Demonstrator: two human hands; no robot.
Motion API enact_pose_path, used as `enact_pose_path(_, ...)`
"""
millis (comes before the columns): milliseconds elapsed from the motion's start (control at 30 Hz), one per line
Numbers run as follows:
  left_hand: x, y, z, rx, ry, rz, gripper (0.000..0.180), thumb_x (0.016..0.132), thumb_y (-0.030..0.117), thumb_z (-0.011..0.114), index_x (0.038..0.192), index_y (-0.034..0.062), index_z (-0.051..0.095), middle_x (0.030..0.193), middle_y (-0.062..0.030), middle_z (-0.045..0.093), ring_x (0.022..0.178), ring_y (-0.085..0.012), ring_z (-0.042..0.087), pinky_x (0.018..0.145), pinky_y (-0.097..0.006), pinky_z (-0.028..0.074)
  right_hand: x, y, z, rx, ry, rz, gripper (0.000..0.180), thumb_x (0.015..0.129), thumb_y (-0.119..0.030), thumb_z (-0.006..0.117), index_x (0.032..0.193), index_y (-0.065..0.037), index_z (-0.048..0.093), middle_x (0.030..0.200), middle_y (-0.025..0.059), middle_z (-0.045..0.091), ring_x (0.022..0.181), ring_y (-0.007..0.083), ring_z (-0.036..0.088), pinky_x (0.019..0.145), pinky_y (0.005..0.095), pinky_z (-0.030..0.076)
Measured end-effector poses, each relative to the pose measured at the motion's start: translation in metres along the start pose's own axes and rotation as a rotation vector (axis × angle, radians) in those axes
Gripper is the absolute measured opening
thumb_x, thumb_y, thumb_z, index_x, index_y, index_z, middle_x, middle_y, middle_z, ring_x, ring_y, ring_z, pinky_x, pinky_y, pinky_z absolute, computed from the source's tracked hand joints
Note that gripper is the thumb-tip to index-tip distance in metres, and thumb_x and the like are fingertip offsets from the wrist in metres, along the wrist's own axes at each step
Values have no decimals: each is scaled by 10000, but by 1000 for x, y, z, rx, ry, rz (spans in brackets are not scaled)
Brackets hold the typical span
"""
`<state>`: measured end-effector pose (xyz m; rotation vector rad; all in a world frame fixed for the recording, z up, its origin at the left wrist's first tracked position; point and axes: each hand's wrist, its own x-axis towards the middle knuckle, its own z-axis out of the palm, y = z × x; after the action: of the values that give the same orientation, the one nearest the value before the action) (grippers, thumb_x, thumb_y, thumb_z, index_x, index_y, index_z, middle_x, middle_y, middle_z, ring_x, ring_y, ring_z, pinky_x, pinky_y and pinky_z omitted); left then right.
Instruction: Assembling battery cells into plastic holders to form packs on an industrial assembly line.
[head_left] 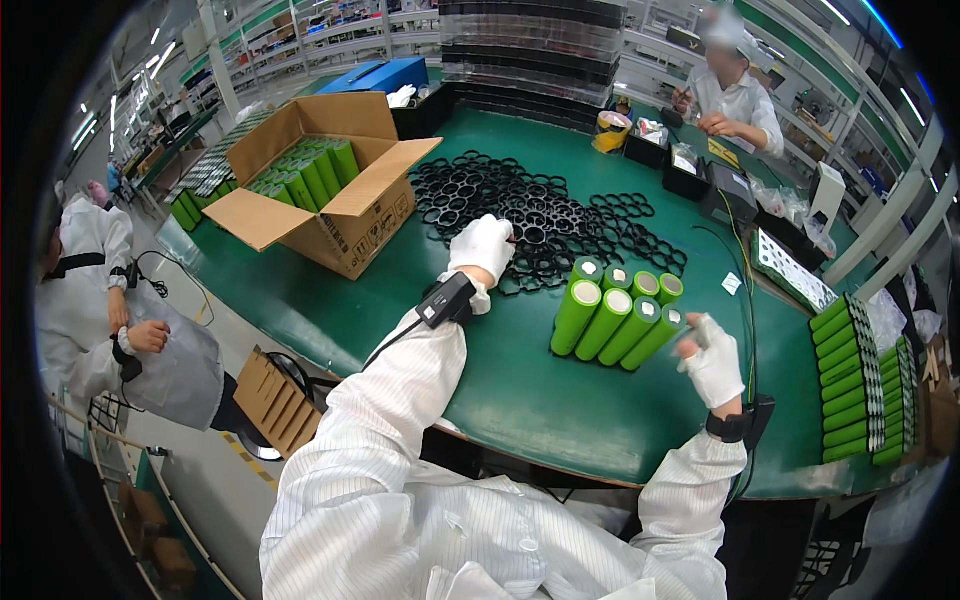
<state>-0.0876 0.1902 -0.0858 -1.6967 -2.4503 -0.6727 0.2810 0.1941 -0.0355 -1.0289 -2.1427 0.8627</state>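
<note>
My left hand (pixel 481 247), in a white glove with bare fingertips, reaches to the near left part of a heap of black plastic ring holders (pixel 540 205). Its fingers are curled down at the rings; what they grip, if anything, is hidden. A block of several green cylindrical battery cells (pixel 605 325) stands upright in two rows on the green table, white or metallic ends up. Just right of the block, my right hand (pixel 716 362) hovers in a similar glove. Its thumb and forefinger are apart, slightly blurred, with nothing between them.
An open cardboard box (pixel 350 225) of green cells stands at the left. Stacked green cells (pixel 845 385) line the right edge, near a perforated white tray (pixel 790 270). Black bins (pixel 684 180) and a dark cable (pixel 750 330) lie at right. Another person (pixel 735 105) works opposite; one stands left.
</note>
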Motion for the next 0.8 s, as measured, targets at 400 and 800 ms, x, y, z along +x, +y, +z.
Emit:
enact_pose_path(400,-1,3,-21,-1164,319,-253,190,863,157,694,974,3,689,784,-60,670,569,-106,573,489,-224,430,2,-4,8,154,405,3,369,970,-378,531,1036,-31,637,685,2,568,545,58,486,503,205,370)
enact_pose_path(800,-36,22,-37,-2241,-695,-207,278,880,320,661,997,75,603,812,-40,620,594,-66,543,471,-154,401,0,12,17,181,557,-75,315,944,-257,586,1156,-25,587,834,33,609,673,75,525,598,216,413)
